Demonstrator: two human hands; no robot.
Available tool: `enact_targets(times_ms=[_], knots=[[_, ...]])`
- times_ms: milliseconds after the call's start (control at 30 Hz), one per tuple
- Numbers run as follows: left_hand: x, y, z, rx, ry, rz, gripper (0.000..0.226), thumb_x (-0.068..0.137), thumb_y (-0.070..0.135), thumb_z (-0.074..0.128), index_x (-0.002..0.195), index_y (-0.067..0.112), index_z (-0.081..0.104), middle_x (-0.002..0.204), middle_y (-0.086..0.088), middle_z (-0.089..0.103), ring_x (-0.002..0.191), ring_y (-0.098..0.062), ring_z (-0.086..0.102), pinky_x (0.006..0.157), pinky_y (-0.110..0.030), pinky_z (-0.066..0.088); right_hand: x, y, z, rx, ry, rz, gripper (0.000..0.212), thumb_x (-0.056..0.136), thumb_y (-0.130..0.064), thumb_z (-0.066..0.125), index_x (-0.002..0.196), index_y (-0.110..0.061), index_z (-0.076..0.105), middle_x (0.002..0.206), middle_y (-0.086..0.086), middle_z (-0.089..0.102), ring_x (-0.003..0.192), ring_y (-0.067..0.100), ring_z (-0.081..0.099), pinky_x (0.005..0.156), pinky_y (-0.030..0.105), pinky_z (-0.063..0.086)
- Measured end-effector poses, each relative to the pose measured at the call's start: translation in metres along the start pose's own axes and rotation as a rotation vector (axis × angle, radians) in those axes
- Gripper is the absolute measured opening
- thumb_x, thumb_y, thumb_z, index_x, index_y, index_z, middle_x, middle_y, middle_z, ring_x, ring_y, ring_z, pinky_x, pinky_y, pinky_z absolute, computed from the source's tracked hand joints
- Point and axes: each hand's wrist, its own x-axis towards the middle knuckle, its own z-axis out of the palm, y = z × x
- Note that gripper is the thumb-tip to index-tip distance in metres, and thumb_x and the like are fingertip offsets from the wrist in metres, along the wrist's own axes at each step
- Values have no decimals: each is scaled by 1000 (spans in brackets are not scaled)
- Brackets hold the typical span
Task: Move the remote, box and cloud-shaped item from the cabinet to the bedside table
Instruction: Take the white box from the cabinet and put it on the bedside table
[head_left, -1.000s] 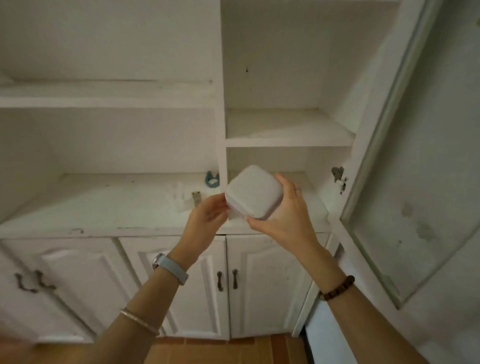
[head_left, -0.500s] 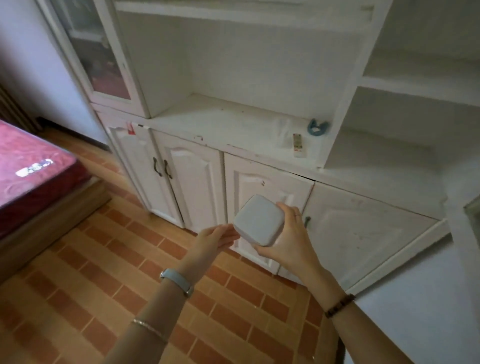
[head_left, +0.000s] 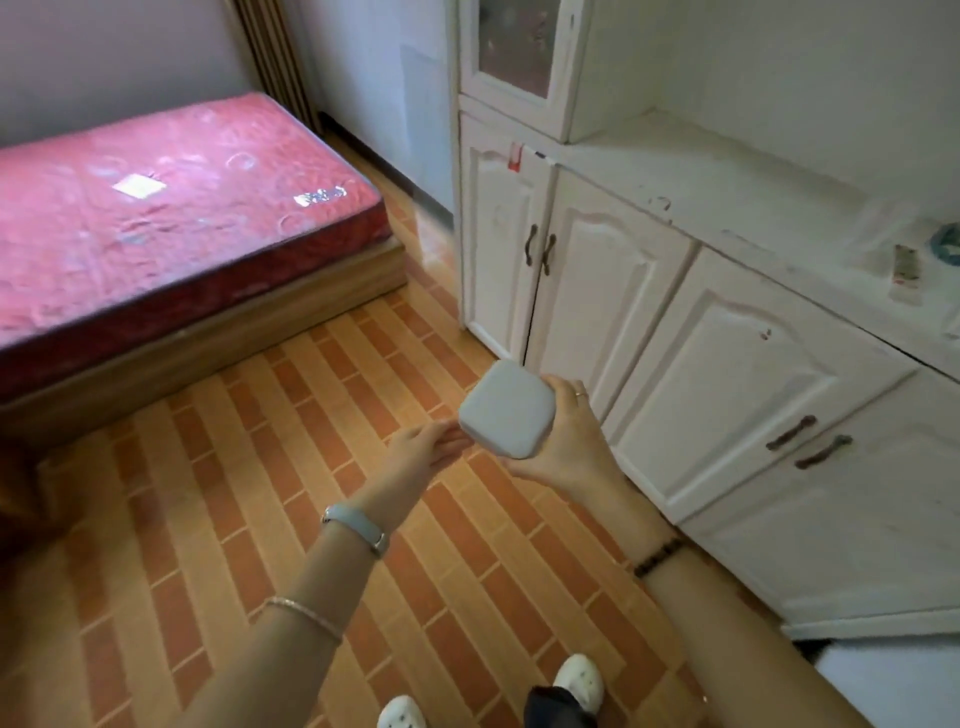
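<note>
Tiles in an orange-and-brown brick pattern (head_left: 249, 467) lie beneath both outstretched arms. The right hand (head_left: 563, 441) has its grip closed round a pale grey, rounded square box (head_left: 506, 410), palm beneath it and fingers up its far side, holding it in the air in front of the white wooden cabinet (head_left: 727, 332). The left hand (head_left: 421, 452) has a flat, slack grip: fingers straight, tips at the box's lower left edge, holding nothing. On the cabinet's ledge at far right lie a small pale remote (head_left: 906, 273), blurred, and just beyond it a blue cloud-shaped item (head_left: 948, 241), cut off by the frame edge. A bed with a red quilted mattress (head_left: 171, 208) stands at left, well apart from the box.
</note>
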Motion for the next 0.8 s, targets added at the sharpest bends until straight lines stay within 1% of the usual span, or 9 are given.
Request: enact_targets(times_ms=[67, 133, 233, 367, 500, 533, 633, 733, 800], knots=[[-12, 6, -45, -49, 55, -4, 28, 99, 7, 37, 110, -4, 60, 105, -19, 67, 101, -26, 65, 98, -35, 47, 4, -33, 33, 16, -37, -44, 109, 47, -43, 89, 137, -21, 34, 124, -2, 39, 110, 11, 46, 91, 29, 44], [-25, 11, -90, -78, 96, 3, 28, 99, 8, 39, 113, -3, 60, 107, -18, 68, 103, -24, 65, 97, -33, 49, 7, -64, 65, 25, -59, -102, 108, 46, -43, 90, 137, -21, 35, 125, -1, 40, 109, 10, 46, 90, 28, 43], [-42, 14, -156, -130, 167, 11, 25, 98, 11, 45, 113, -1, 61, 109, -18, 69, 103, -24, 66, 95, -33, 50, 11, -111, 111, 27, -111, -194, 106, 49, -43, 89, 137, -20, 34, 125, -2, 41, 103, 3, 38, 86, 22, 39], [-65, 12, -229, -187, 302, 28, 24, 98, 14, 47, 111, 2, 63, 107, -16, 70, 102, -22, 68, 94, -34, 50, 17, -166, 169, 40, -202, -313, 106, 51, -43, 90, 138, -19, 33, 126, -1, 39, 102, 4, 37, 84, 20, 38], [-86, 10, -285, -238, 449, 28, 26, 99, 15, 45, 113, 2, 62, 107, -14, 71, 102, -22, 67, 94, -34, 50, 24, -211, 222, 49, -304, -429, 106, 52, -43, 90, 138, -18, 32, 126, 0, 39, 103, 5, 40, 82, 17, 38], [-90, 10, -297, -255, 488, 28, 26, 99, 14, 44, 113, 2, 62, 106, -14, 71, 102, -23, 67, 94, -35, 50, 27, -222, 234, 58, -335, -457, 106, 53, -43, 90, 138, -18, 33, 126, 0, 39, 103, 5, 41, 82, 17, 40], [-96, 9, -331, -291, 599, 35, 25, 99, 16, 42, 113, 6, 61, 107, -11, 71, 103, -21, 67, 93, -33, 51, 40, -249, 271, 71, -414, -546, 105, 53, -48, 89, 137, -19, 33, 126, 0, 39, 105, 6, 43, 84, 19, 45], [-96, 14, -355, -328, 690, 62, 24, 101, 15, 39, 113, 10, 58, 105, -8, 68, 100, -18, 65, 86, -29, 50, 58, -275, 304, 91, -500, -606, 104, 53, -47, 88, 137, -20, 32, 126, 0, 38, 104, 6, 42, 83, 20, 44], [-93, 21, -372, -339, 745, 87, 23, 101, 15, 38, 111, 11, 58, 103, -7, 68, 98, -16, 65, 86, -28, 49, 74, -292, 325, 106, -553, -652, 105, 53, -47, 88, 137, -22, 31, 125, -1, 37, 106, 8, 42, 84, 23, 49]])
